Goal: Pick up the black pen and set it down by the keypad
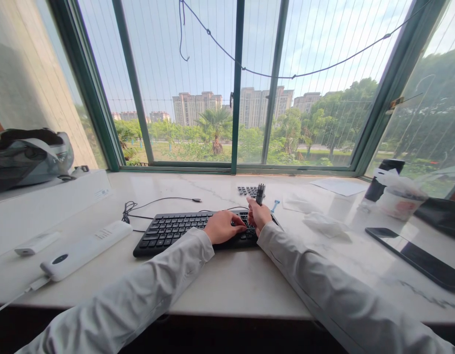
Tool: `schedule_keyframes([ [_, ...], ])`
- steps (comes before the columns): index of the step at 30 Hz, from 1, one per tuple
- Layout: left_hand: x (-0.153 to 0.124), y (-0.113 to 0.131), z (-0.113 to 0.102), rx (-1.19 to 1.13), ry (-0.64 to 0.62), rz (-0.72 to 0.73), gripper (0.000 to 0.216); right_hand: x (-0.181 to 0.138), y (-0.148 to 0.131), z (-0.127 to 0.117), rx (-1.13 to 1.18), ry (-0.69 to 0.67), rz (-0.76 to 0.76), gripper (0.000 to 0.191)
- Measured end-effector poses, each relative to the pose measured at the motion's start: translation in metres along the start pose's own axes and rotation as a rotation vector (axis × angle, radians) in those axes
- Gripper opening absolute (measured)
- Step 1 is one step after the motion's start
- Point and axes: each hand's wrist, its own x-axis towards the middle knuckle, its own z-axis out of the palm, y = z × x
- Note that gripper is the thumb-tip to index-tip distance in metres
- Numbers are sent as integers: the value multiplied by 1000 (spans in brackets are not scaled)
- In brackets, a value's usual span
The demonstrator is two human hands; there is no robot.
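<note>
A black keyboard [176,230] lies on the white marbled counter, its right end partly hidden by both hands. My left hand [223,227] rests over the right part of the keyboard, thumb and fingers drawn together at the keys; whatever they pinch is hidden. My right hand [260,216] is closed around a small black tool [260,193] with several thin prongs pointing up, held upright over the keyboard's right end. Just behind the keyboard sits a group of loose black keycaps [247,191]. To the right of my right hand lies a small blue plastic piece [275,206].
A coiled black cable [129,209] lies behind the keyboard's left end. At left are a white power bank [89,248] and a white case [38,243]. On the right lie crumpled clear plastic [325,223], a black phone [415,255] and a bagged cup [399,199].
</note>
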Motion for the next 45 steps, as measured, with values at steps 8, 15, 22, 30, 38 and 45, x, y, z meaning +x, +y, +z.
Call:
schedule_keyframes([
  [8,-1,1,-2,-24,-5,16,33,-2,-1,0,-37,-44,8,38],
  [15,-1,0,-1,-42,-4,32,34,-10,-9,4,55,-14,62,36],
  [22,1,-3,1,-41,2,40,35,-10,-12,2,150,-28,118,36],
  [30,1,-2,0,-58,-9,47,30,-2,-7,-2,196,-74,162,38],
  [38,-1,0,-1,-62,0,13,34,-11,-3,5,34,-211,-31,43],
  [45,-2,-1,-2,-67,-15,-7,36,-8,0,0,-61,-371,-138,49],
])
